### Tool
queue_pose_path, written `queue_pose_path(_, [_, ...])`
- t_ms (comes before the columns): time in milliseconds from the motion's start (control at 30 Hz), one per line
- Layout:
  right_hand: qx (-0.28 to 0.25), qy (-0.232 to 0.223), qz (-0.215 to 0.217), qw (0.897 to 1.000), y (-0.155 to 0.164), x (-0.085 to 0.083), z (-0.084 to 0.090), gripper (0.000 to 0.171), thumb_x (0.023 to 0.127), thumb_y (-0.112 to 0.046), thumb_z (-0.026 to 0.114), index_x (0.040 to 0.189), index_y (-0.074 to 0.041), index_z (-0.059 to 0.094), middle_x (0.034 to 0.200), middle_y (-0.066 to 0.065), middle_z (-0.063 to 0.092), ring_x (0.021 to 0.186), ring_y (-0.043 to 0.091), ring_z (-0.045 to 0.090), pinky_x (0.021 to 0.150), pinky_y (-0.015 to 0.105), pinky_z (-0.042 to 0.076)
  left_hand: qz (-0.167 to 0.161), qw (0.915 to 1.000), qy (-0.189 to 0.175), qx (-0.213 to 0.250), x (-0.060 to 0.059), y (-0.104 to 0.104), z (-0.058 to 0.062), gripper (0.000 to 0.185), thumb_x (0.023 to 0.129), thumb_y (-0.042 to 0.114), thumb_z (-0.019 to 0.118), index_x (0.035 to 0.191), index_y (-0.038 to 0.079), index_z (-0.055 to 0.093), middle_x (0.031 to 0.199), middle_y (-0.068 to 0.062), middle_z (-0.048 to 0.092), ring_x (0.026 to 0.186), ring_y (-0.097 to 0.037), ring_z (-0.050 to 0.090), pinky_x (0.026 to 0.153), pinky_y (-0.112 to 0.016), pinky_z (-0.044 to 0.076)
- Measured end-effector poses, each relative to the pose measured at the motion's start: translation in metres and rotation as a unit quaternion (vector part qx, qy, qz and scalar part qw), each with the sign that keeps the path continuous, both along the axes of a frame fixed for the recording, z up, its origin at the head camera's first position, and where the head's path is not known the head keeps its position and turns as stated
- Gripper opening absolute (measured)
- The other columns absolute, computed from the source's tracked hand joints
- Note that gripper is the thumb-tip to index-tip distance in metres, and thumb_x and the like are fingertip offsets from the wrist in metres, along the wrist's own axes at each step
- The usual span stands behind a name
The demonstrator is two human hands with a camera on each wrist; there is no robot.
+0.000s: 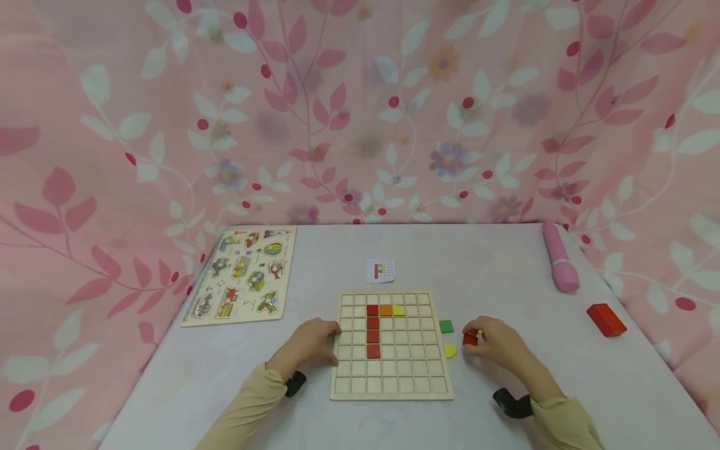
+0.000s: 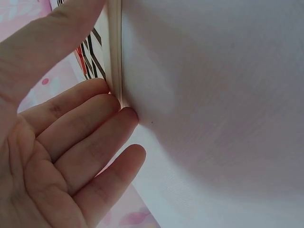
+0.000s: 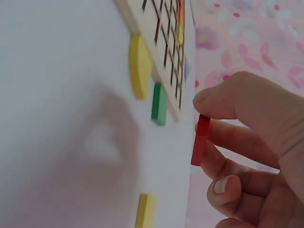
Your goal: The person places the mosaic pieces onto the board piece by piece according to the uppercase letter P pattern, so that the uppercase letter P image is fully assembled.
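Thumb and fingertips of my left hand [image 1: 309, 341] touch the left edge of a wooden grid board [image 1: 406, 369]. In the left wrist view those fingers are extended, only gently bent, against the board's edge. Right of the board, my right hand [image 1: 497, 342] pinches a small red tile [image 3: 201, 141] between thumb and fingers, just above the table. On the board lie a column of red tiles [image 1: 373, 337], an orange tile [image 1: 385, 310] and a yellow tile with a rounded corner [image 1: 399, 310]. A green tile [image 1: 446, 326] and a rounded yellow tile [image 1: 450, 350] lie beside its right edge.
Another yellow piece [image 3: 146, 211] lies on the table near my right hand. Behind the board is a small pattern card [image 1: 380, 271]. A picture puzzle board [image 1: 242, 275] lies at left; a pink cylindrical case [image 1: 560, 257] and a red block [image 1: 606, 320] are at right.
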State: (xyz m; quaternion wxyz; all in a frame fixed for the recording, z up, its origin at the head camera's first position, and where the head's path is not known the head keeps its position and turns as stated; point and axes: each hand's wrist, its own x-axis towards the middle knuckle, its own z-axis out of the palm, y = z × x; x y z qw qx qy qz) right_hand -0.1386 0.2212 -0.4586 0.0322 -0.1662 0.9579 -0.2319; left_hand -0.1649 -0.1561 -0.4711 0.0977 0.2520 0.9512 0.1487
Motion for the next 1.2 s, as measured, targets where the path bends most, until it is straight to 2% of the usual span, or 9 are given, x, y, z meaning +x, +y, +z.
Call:
queue_pose_path(167, [-0.01,0.026,0.04,0.999,-0.016,-0.005,0.003,0.022,0.068,-0.016,0.075,0.087,-0.01,0.066,0.079,-0.008,0.055,0.064,0.013,0.046,0.054,0.025,0.041,0.004,1.0,0.001,0.001,-0.001,0.0,-0.001,0.055,0.051,0.029,0.086,0.096,0.008,0.064,0.089,-0.001,0.063,0.08,-0.019,0.054,0.071,-0.033,0.044])
queue_pose_path(333, [-0.036,0.019,0.087,0.995,-0.038,-0.006,0.008,0.023,0.068,-0.016,0.073,0.089,-0.009,0.066,0.077,-0.009,0.055,0.058,0.008,0.042,0.047,0.022,0.037,0.001,1.0,-0.005,-0.004,-0.001,-0.001,-0.001,0.055,0.051,0.029,0.086,0.096,0.008,0.064,0.088,0.0,0.062,0.079,-0.018,0.054,0.071,-0.032,0.043])
queue_pose_path(433, [-0.037,0.016,0.105,0.994,-0.057,-0.007,0.009,0.027,0.07,-0.017,0.073,0.094,-0.006,0.066,0.078,-0.009,0.055,0.06,0.008,0.042,0.049,0.022,0.038,-0.001,1.0,0.003,-0.003,-0.001,-0.002,-0.001,0.055,0.05,0.028,0.086,0.096,0.008,0.064,0.089,-0.001,0.063,0.08,-0.019,0.055,0.072,-0.033,0.044])
queue_pose_path(533, [-0.028,0.02,0.131,0.991,-0.079,-0.007,0.006,0.028,0.071,-0.019,0.073,0.095,-0.006,0.065,0.08,-0.008,0.057,0.066,0.009,0.048,0.056,0.023,0.043,-0.002,0.9999,0.01,-0.001,-0.003,-0.003,0.001,0.055,0.05,0.028,0.086,0.096,0.007,0.064,0.089,-0.002,0.063,0.08,-0.02,0.055,0.072,-0.033,0.044])
queue_pose_path(633, [-0.009,0.036,0.181,0.983,-0.099,-0.003,0.0,0.026,0.072,-0.024,0.073,0.091,-0.008,0.066,0.082,-0.006,0.06,0.072,0.008,0.052,0.063,0.023,0.045,-0.006,1.0,0.007,0.002,-0.003,-0.003,-0.001,0.055,0.051,0.028,0.086,0.096,0.007,0.064,0.089,-0.001,0.063,0.08,-0.02,0.055,0.072,-0.033,0.044])
queue_pose_path(767, [0.017,0.061,0.231,0.971,-0.123,0.0,-0.004,0.023,0.072,-0.027,0.072,0.087,-0.01,0.067,0.079,-0.007,0.059,0.068,0.005,0.049,0.06,0.019,0.043,-0.003,1.0,-0.004,0.005,-0.003,-0.002,-0.003,0.054,0.051,0.029,0.085,0.097,0.008,0.064,0.09,0.0,0.063,0.081,-0.019,0.055,0.073,-0.033,0.043])
queue_pose_path(967, [0.027,0.032,0.242,0.969,-0.145,0.002,-0.006,0.022,0.072,-0.025,0.071,0.088,-0.011,0.067,0.074,-0.01,0.053,0.06,0.004,0.04,0.052,0.016,0.036,0.007,0.9999,-0.009,0.005,-0.002,-0.001,-0.003,0.054,0.051,0.029,0.086,0.096,0.008,0.064,0.09,0.0,0.063,0.081,-0.019,0.054,0.072,-0.033,0.043])
queue_pose_path(1200, [0.044,0.007,0.228,0.973,-0.157,0.006,-0.011,0.016,0.072,-0.025,0.07,0.085,-0.017,0.066,0.073,-0.013,0.046,0.063,0.004,0.041,0.055,0.016,0.036,0.006,1.0,-0.007,0.004,-0.002,-0.001,-0.003,0.054,0.051,0.029,0.086,0.096,0.009,0.064,0.09,0.0,0.063,0.08,-0.018,0.054,0.071,-0.033,0.043])
